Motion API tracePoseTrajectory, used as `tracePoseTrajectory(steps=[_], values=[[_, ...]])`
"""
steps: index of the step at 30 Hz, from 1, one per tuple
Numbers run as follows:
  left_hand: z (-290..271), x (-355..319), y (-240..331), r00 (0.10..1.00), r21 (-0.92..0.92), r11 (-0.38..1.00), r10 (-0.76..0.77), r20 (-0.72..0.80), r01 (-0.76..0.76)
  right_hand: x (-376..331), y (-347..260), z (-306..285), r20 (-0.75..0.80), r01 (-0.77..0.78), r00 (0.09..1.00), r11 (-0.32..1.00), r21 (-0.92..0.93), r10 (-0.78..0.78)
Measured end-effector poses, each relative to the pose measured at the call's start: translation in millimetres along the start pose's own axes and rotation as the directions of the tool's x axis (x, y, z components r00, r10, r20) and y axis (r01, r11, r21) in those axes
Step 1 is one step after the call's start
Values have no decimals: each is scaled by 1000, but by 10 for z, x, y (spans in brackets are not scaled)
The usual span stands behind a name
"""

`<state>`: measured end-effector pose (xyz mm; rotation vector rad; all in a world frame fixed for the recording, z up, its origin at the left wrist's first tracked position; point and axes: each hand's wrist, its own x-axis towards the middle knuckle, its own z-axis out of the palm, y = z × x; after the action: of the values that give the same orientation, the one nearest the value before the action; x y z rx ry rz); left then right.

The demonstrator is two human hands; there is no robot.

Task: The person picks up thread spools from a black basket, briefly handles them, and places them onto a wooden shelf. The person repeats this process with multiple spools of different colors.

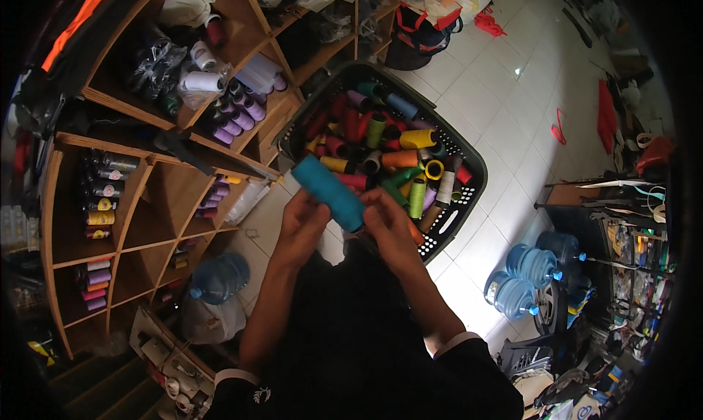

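Level between my two hands lies a teal thread spool, tilted with its upper end toward the shelves. My left hand is closed round its near side, thumb against the wound thread. At the lower right end, my right hand grips it with fingers and thumb. Beyond and below the hands stands a dark perforated plastic basket. It is heaped with loose spools, among them a yellow spool, an orange spool and a lime green spool.
Wooden cubby shelves at left hold purple spools and others. A blue water jug stands below them. More water jugs sit on the white tiled floor at right, beside a cluttered rack.
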<state>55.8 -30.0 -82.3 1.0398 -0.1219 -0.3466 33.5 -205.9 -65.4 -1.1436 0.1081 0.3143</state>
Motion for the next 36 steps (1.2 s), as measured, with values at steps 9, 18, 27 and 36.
tracePoseTrajectory(steps=[9,18,27,36], values=[[51,-210,321,981,99,976,196,9,-196,-18,-345,246,175,517,805,525,-675,-568],[19,-300,427,978,218,961,190,-84,-167,53,-119,158,-10,354,916,821,-448,-401],[-11,-337,478,967,-3,990,137,-214,-141,394,301,-949,-28,150,878,331,-932,-478],[36,-332,451,953,-33,992,107,-283,-121,19,-374,198,339,578,804,508,-639,-489]])
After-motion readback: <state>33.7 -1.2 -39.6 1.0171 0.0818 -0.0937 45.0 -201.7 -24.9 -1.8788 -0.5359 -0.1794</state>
